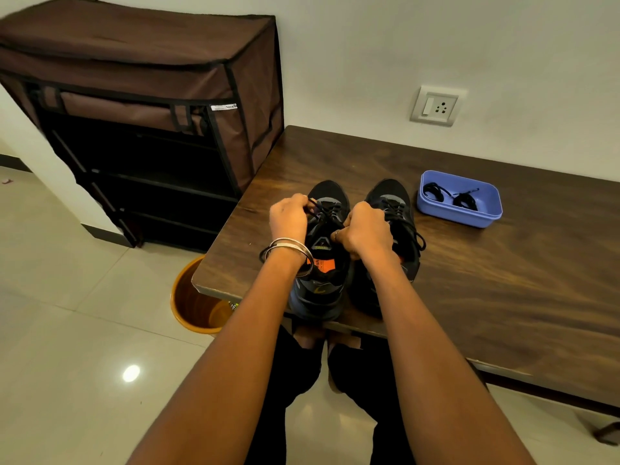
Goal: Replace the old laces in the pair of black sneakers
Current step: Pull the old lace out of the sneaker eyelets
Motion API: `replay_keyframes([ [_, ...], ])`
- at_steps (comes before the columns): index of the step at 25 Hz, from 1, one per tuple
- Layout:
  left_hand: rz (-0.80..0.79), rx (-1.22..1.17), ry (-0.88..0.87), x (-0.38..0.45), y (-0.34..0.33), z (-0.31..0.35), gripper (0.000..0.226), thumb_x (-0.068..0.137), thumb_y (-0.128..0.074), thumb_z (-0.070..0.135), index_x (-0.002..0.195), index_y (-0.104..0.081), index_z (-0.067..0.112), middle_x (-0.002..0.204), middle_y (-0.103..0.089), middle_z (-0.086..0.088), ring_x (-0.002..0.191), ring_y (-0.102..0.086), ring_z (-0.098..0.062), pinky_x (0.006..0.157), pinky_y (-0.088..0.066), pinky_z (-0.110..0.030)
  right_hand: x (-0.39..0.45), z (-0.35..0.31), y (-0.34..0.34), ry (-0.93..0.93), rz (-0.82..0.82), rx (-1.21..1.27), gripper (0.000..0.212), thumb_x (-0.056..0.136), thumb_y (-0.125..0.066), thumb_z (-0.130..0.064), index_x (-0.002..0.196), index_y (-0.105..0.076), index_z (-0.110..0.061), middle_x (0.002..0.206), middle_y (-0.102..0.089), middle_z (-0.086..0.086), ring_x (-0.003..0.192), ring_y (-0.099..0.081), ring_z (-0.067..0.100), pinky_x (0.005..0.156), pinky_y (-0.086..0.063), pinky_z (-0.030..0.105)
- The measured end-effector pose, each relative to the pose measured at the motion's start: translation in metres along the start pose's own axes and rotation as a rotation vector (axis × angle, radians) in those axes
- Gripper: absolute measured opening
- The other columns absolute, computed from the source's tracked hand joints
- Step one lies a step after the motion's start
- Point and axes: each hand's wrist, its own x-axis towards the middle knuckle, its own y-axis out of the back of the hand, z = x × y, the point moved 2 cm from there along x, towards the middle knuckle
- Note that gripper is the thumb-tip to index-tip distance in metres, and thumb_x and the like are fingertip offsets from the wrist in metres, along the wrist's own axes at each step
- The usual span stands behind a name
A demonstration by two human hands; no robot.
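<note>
On rack (161, 105), tag (224, 107): "Studi"

a small white tag (224, 107) on the front top corner of the brown fabric shoe rack (141, 78) carries print beginning "stud", cut off at the tag's edge. the left sneaker (318, 263) has an orange patch (322, 264) on its tongue with dark marks too small to read.

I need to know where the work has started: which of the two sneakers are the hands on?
The left sneaker: both hands grip its lace. The right sneaker beside it is untouched.
</note>
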Motion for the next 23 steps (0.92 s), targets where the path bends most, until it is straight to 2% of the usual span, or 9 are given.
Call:
replay_keyframes([
  [2,0.048,-0.180,0.161,0.007,0.004,0.000,0.020,0.088,-0.051,0.013,0.069,-0.059,0.012,0.067,-0.060,-0.001,0.063,-0.056,-0.015,0.056,-0.040,-0.026,-0.002,-0.001,0.000,-0.007,-0.020,0.019,0.035,0.078,-0.080,-0.032,0.102,-0.064,-0.011,0.101,-0.065,0.012,0.088,-0.069,0.035,0.077,-0.060,0.045],
  [4,0.088,-0.127,0.147,0.008,0.007,0.004,0.019,0.090,-0.050,0.011,0.074,-0.061,0.009,0.069,-0.059,-0.002,0.068,-0.057,-0.020,0.055,-0.046,-0.024,-0.003,-0.001,0.000,-0.005,-0.033,0.017,0.036,0.077,-0.080,-0.032,0.101,-0.065,-0.010,0.100,-0.066,0.012,0.088,-0.069,0.036,0.076,-0.060,0.046],
  [7,0.020,0.643,-0.264,0.003,0.007,0.007,0.020,0.089,-0.052,0.033,0.094,-0.070,0.023,0.086,-0.065,0.005,0.090,-0.055,-0.020,0.088,-0.038,-0.037,-0.004,-0.001,0.002,0.025,-0.030,0.000,0.034,0.079,-0.077,-0.031,0.102,-0.064,-0.010,0.100,-0.066,0.013,0.089,-0.068,0.036,0.078,-0.059,0.046],
  [9,-0.163,1.126,-0.511,-0.006,0.003,0.006,0.019,0.088,-0.056,0.043,0.100,-0.069,0.036,0.098,-0.066,0.009,0.100,-0.055,-0.019,0.094,-0.031,-0.044,-0.004,-0.001,0.001,0.038,-0.048,-0.009,0.034,0.079,-0.076,-0.032,0.102,-0.062,-0.011,0.101,-0.065,0.014,0.090,-0.068,0.036,0.078,-0.059,0.047],
  [11,-0.232,1.363,-0.625,-0.009,0.003,0.007,0.022,0.088,-0.060,0.044,0.109,-0.067,0.041,0.110,-0.063,0.008,0.109,-0.054,-0.019,0.095,-0.030,-0.045,-0.005,-0.003,0.002,0.045,-0.069,-0.013,0.034,0.080,-0.076,-0.032,0.102,-0.062,-0.011,0.102,-0.065,0.014,0.090,-0.068,0.036,0.078,-0.059,0.048],
  [14,-0.148,1.491,-0.766,-0.011,-0.002,0.007,0.022,0.092,-0.056,0.041,0.109,-0.068,0.038,0.110,-0.061,0.004,0.109,-0.051,-0.021,0.091,-0.030,-0.043,-0.008,-0.004,0.004,0.070,-0.078,-0.047,0.034,0.083,-0.075,-0.029,0.107,-0.060,-0.010,0.106,-0.064,0.016,0.094,-0.066,0.037,0.081,-0.058,0.047],
  [16,-0.124,1.424,-0.762,-0.011,-0.007,0.003,0.019,0.093,-0.052,0.037,0.102,-0.069,0.033,0.106,-0.060,0.004,0.107,-0.049,-0.020,0.088,-0.029,-0.042,-0.010,-0.003,0.004,0.090,-0.065,-0.095,0.034,0.085,-0.073,-0.027,0.109,-0.058,-0.008,0.108,-0.062,0.016,0.098,-0.064,0.037,0.081,-0.055,0.044],
  [19,-0.119,1.156,-0.563,-0.005,-0.008,-0.001,0.016,0.094,-0.050,0.032,0.089,-0.064,0.027,0.099,-0.057,0.004,0.099,-0.046,-0.015,0.085,-0.029,-0.040,-0.009,-0.003,0.005,0.110,-0.058,-0.119,0.032,0.087,-0.072,-0.026,0.108,-0.058,-0.006,0.109,-0.063,0.018,0.099,-0.063,0.038,0.080,-0.054,0.043],
  [23,-0.119,0.124,-0.222,-0.001,0.000,0.010,0.015,0.095,-0.049,0.019,0.081,-0.055,0.019,0.083,-0.061,0.000,0.074,-0.062,-0.015,0.065,-0.046,-0.030,-0.006,-0.004,0.003,0.096,-0.092,-0.095,0.033,0.087,-0.073,-0.024,0.109,-0.057,-0.006,0.111,-0.061,0.019,0.097,-0.065,0.041,0.083,-0.057,0.051],
])
